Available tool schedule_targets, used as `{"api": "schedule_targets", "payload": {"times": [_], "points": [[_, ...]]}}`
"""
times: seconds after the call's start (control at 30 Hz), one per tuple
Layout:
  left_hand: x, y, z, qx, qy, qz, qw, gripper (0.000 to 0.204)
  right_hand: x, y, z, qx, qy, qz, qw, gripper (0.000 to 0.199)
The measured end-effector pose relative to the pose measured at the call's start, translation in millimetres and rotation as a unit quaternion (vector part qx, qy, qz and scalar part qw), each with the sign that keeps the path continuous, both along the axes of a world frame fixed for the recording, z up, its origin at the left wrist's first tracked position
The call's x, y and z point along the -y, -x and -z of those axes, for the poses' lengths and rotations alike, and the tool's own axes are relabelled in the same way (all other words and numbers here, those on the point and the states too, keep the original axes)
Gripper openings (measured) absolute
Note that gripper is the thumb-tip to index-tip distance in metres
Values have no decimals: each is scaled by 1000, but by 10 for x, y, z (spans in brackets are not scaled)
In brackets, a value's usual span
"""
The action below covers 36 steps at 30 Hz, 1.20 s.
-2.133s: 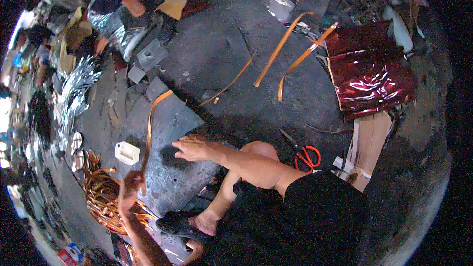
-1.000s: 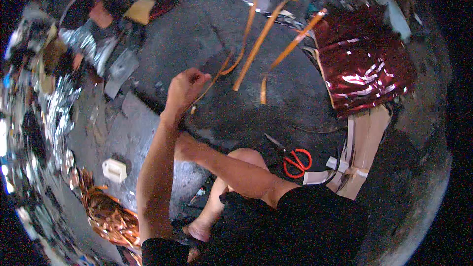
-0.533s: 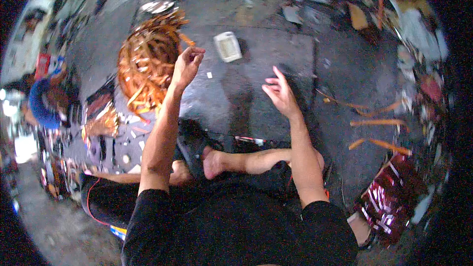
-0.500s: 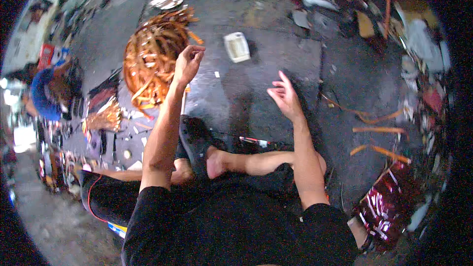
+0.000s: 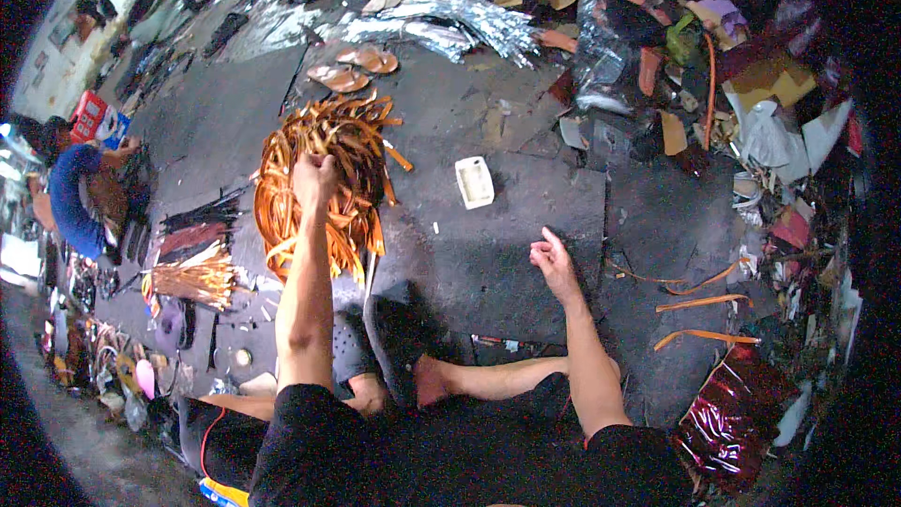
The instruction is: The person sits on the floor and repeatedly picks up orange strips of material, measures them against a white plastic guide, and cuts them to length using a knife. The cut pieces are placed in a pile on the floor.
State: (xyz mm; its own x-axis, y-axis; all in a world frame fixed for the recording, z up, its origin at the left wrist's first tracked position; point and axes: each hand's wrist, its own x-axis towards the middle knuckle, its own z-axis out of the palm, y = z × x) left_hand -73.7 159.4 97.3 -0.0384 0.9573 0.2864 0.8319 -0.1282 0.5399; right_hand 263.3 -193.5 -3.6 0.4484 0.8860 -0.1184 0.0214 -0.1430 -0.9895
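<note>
With left hand over orange strips heaped on floor, fingers bunched — cannot tell if gripping any — with right hand half-open, holding nothing, near white tray, contents indistinct

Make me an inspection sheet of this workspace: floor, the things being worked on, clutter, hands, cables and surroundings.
Surface: dark floor, scuffed.
Job's things: pile of orange strips, tangled; loose strips lie apart at the right; white tray sits right of the pile.
Clutter: scraps along the upper right; silver strips beyond the pile; sandals near its far end; shiny dark red sheet at lower right.
Hands: left hand at the pile, fingers curled, grip unclear; right hand open over the floor, holding nothing visible.
Cables: nothing seen.
Surroundings: person in blue at far left, beside a red box.
</note>
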Motion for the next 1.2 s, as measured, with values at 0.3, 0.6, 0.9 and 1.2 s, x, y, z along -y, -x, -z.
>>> {"api": "schedule_targets", "payload": {"times": [0.3, 0.6, 0.9, 1.2], "points": [[101, 384, -1883, 270, -37, 203, 941, 29, -339, 209, -349, 85, -18, 36, 996, 50], [1189, -495, -1576, -148, 183, 542, 807, 34, -1138, 1389, -1957, 233, -232, -94, 940, 54], [1247, -433, -533, -5, 365, 570, 736, 21, -268, 821, -1172, 48, 30, -198, 979, 37], [1218, -574, -112, 42, 413, 604, 680, 22, 125, 275, -975, 74, 79, -169, 980, 35]]}}
